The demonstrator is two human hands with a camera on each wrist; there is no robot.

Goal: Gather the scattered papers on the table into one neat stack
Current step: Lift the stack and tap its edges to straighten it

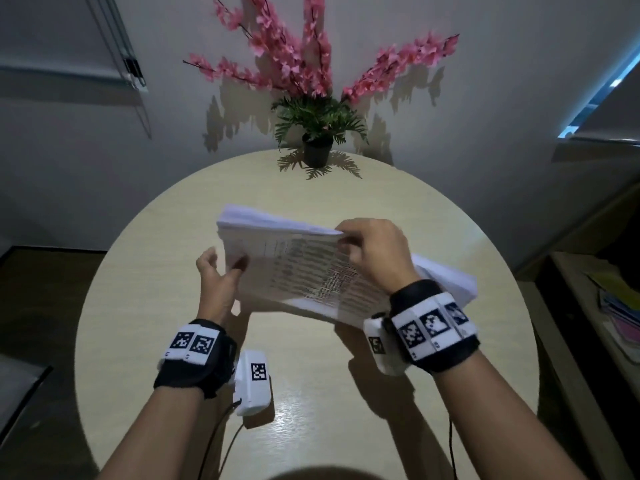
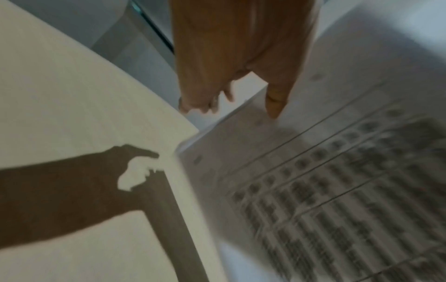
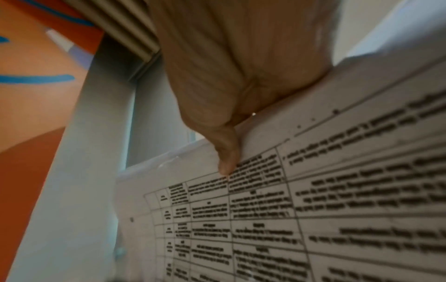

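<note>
A: Start at the right hand (image 1: 372, 252). What has it got?

B: Its fingers curl over the top edge of the sheaf of printed papers (image 1: 298, 268), thumb on the printed face, pinching the sheets; the sheaf stands tilted up off the round table (image 1: 145, 306), with its lower edge down near the tabletop, below that wrist

A: And the left hand (image 1: 216, 282)?

B: Just beside the sheaf's left edge, fingers loosely spread, holding nothing; the thumb (image 2: 275, 103) reaches onto the margin of the front page, and whether it touches I can't tell

A: How will the bundle handle?

B: Light but floppy, I'd judge, and the sheets look ready to slide on one another; some corners stick out unevenly behind the right wrist. Best taken by both side edges, loosely, so the bottom edge can be tapped square

A: Anything beyond the hands?

B: A potted plant with pink blossoms (image 1: 317, 98) at the far rim
</note>
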